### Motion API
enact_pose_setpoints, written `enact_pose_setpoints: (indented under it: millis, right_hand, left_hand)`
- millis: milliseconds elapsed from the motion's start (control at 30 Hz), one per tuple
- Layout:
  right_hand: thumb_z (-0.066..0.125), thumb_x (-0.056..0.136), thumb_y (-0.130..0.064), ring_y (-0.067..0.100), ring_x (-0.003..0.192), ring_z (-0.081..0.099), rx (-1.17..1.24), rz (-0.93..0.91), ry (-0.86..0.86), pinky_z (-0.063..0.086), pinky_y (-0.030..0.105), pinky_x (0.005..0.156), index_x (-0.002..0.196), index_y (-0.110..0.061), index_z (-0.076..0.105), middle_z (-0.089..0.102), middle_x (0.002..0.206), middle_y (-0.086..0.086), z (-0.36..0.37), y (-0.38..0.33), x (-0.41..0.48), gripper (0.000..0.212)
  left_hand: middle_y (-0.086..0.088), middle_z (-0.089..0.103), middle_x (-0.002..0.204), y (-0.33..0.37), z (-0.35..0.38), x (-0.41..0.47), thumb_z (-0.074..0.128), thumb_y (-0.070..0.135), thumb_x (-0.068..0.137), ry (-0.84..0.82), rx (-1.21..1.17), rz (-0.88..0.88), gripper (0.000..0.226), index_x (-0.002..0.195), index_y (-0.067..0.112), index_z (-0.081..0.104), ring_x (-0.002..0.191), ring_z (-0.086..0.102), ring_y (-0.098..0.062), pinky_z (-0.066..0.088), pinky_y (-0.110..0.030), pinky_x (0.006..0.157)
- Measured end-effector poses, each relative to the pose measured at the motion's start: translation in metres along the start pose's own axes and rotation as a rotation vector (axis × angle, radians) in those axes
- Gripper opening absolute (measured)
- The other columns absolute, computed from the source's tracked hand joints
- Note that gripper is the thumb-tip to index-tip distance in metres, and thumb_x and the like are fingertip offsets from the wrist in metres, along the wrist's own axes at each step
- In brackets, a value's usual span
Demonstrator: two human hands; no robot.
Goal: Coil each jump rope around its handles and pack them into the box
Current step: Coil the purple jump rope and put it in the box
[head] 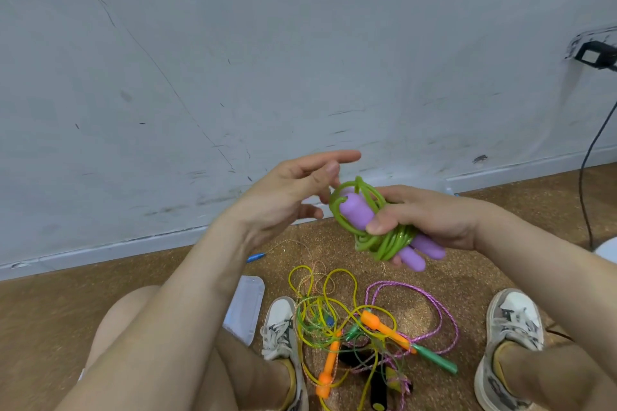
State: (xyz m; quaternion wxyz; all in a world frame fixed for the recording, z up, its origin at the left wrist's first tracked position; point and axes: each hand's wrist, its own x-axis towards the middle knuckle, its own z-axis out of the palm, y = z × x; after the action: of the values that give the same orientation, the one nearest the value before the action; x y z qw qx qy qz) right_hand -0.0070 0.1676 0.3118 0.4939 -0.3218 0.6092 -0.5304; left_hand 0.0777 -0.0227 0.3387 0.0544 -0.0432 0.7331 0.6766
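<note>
On the floor [417,277] at far left, one clear plastic box [245,307], partly hidden behind a knee. Just beyond it, one blue handle [256,257] lying alone. Raised in the air, the left hand [283,200], holding nothing, fingers [337,157] straight and spread. Just right of it, one green jump rope [387,243] coiled round its two purple handles [355,215], gripped by the right hand [434,220], fingers curled round the bundle, thumb pressed on top. Below, between two white shoes [282,327], a tangled heap: one yellow rope [340,271], one pink rope [400,283], two orange handles [380,325], one green handle [437,360].
</note>
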Motion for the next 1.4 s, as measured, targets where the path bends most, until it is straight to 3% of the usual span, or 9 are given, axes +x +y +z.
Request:
enact_pose_setpoints:
  millis: [300, 467, 633, 867, 1000, 1133, 1233, 1300, 1400]
  right_hand:
    - [0.065, 0.066, -0.027, 0.023, 0.046, 0.054, -0.013, 0.045, -0.235, 0.044, 0.024, 0.046, 0.084, -0.003, 0.060, 0.059, 0.055, 0.016, -0.002, -0.001, -0.001, 0.031]
    - [0.068, 0.065, -0.026, 0.026, 0.049, 0.056, 0.012, -0.006, -0.095, 0.048, 0.026, 0.046, 0.112, -0.008, 0.054, 0.065, 0.076, 0.017, -0.005, 0.002, -0.001, 0.052]
    - [0.075, 0.071, -0.025, 0.028, 0.055, 0.058, -0.012, -0.022, 0.055, 0.050, 0.029, 0.050, 0.126, -0.011, 0.051, 0.065, 0.080, 0.019, -0.003, 0.007, 0.005, 0.061]
    - [0.029, 0.082, -0.080, 0.026, 0.038, 0.047, -0.081, 0.065, 0.131, 0.036, 0.029, 0.043, 0.107, 0.004, 0.061, 0.051, 0.070, 0.046, 0.010, 0.007, 0.013, 0.094]
    - [0.046, 0.086, -0.065, 0.035, 0.057, 0.050, -0.068, 0.055, 0.081, 0.038, 0.034, 0.053, 0.105, 0.000, 0.063, 0.054, 0.080, 0.047, 0.006, 0.007, 0.017, 0.070]
    - [0.062, 0.086, -0.026, 0.014, 0.065, 0.063, 0.078, 0.028, 0.078, 0.048, 0.022, 0.058, 0.120, -0.005, 0.060, 0.069, 0.083, 0.009, 0.001, 0.010, 0.015, 0.040]
    - [0.062, 0.089, -0.015, 0.010, 0.057, 0.062, 0.062, 0.016, 0.051, 0.047, 0.019, 0.052, 0.123, -0.002, 0.059, 0.065, 0.085, 0.011, 0.000, 0.009, 0.012, 0.037]
    - [0.061, 0.088, -0.012, 0.008, 0.053, 0.061, -0.009, 0.000, 0.080, 0.046, 0.018, 0.048, 0.121, -0.002, 0.061, 0.067, 0.079, 0.008, 0.001, 0.009, 0.010, 0.034]
    - [0.071, 0.075, -0.028, 0.012, 0.082, 0.066, -0.166, -0.040, 0.154, 0.050, 0.024, 0.073, 0.115, -0.020, 0.068, 0.073, 0.098, 0.007, 0.000, 0.011, 0.012, 0.041]
  left_hand:
    - [-0.008, 0.067, 0.083, 0.004, 0.002, 0.002, 0.072, 0.005, 0.070, -0.057, 0.141, 0.070, 0.019, 0.085, 0.015, 0.077, 0.077, 0.061, -0.016, 0.050, -0.023, 0.067]
    - [0.001, 0.064, 0.074, 0.001, 0.012, 0.004, 0.066, 0.005, 0.085, 0.030, 0.181, 0.070, 0.014, 0.083, 0.019, 0.069, 0.068, 0.057, -0.011, 0.050, -0.023, 0.059]
    - [-0.016, 0.055, 0.100, -0.002, 0.020, 0.004, 0.056, 0.010, 0.094, 0.146, 0.271, -0.002, 0.018, 0.090, 0.024, 0.066, 0.068, 0.055, -0.019, 0.051, -0.022, 0.046]
    - [-0.001, 0.059, 0.084, -0.004, 0.021, 0.009, 0.073, 0.006, 0.077, 0.246, 0.580, 0.224, 0.028, 0.079, 0.034, 0.071, 0.060, 0.054, -0.002, 0.050, -0.031, 0.061]
    - [-0.004, 0.063, 0.083, -0.002, 0.017, 0.008, 0.076, 0.010, 0.074, 0.222, 0.583, 0.178, 0.021, 0.080, 0.030, 0.075, 0.065, 0.056, -0.007, 0.049, -0.027, 0.065]
    - [-0.010, 0.071, 0.087, 0.003, 0.007, 0.002, 0.069, 0.000, 0.081, 0.192, 0.434, 0.029, 0.019, 0.090, 0.015, 0.075, 0.068, 0.062, -0.015, 0.054, -0.029, 0.072]
    - [-0.011, 0.071, 0.083, 0.006, 0.000, -0.002, 0.060, -0.010, 0.085, 0.153, 0.185, -0.060, 0.021, 0.094, 0.005, 0.071, 0.072, 0.069, -0.014, 0.058, -0.022, 0.071]
    - [-0.007, 0.066, 0.078, 0.005, -0.001, -0.003, 0.061, -0.014, 0.080, 0.151, 0.062, -0.097, 0.025, 0.096, 0.004, 0.068, 0.065, 0.069, -0.013, 0.057, -0.020, 0.066]
    - [-0.010, 0.066, 0.075, 0.001, -0.001, -0.001, 0.066, -0.013, 0.077, 0.172, 0.028, -0.182, 0.022, 0.092, 0.003, 0.065, 0.063, 0.067, -0.013, 0.059, -0.023, 0.067]
